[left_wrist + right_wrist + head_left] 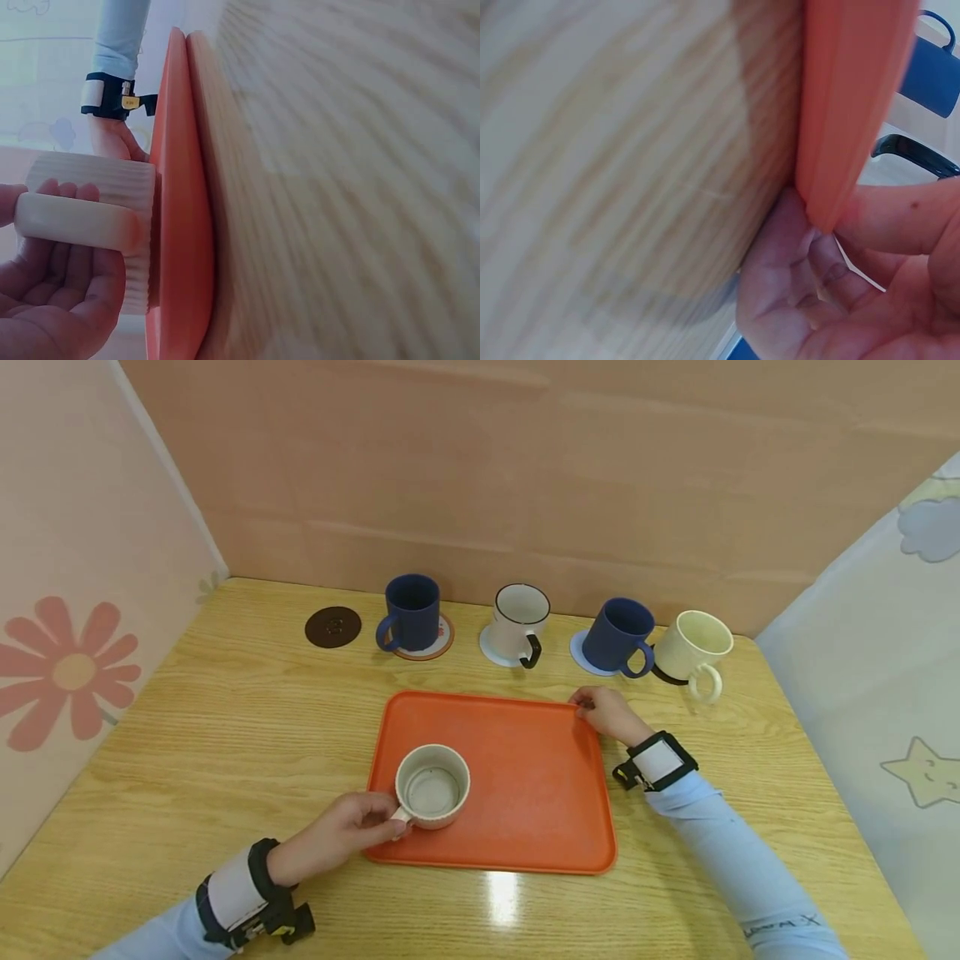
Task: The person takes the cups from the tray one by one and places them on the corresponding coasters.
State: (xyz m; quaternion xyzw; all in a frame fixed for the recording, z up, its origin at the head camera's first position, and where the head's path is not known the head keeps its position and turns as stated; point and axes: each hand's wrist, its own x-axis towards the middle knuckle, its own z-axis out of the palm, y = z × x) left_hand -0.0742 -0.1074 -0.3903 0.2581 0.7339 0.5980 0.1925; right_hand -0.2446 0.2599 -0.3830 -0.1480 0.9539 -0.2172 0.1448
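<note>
An off-white ribbed mug [432, 787] sits on the near left part of the orange tray [525, 777]. Its handle [75, 221] points toward my left hand [348, 831], which holds it with the thumb on one side and curled fingers on the other. At the tray's far right corner, my right hand [609, 714] pinches the rim. In the right wrist view the thumb lies over the tray edge [847, 97] and the other fingers are curled below it.
Behind the tray stand a blue mug [412, 614], a white mug with black handle [519, 618], another blue mug [618, 635] and a cream mug [690, 647], each on a coaster. A dark brown coaster [333, 627] lies at far left. A paper-covered wall [480, 485] rises behind.
</note>
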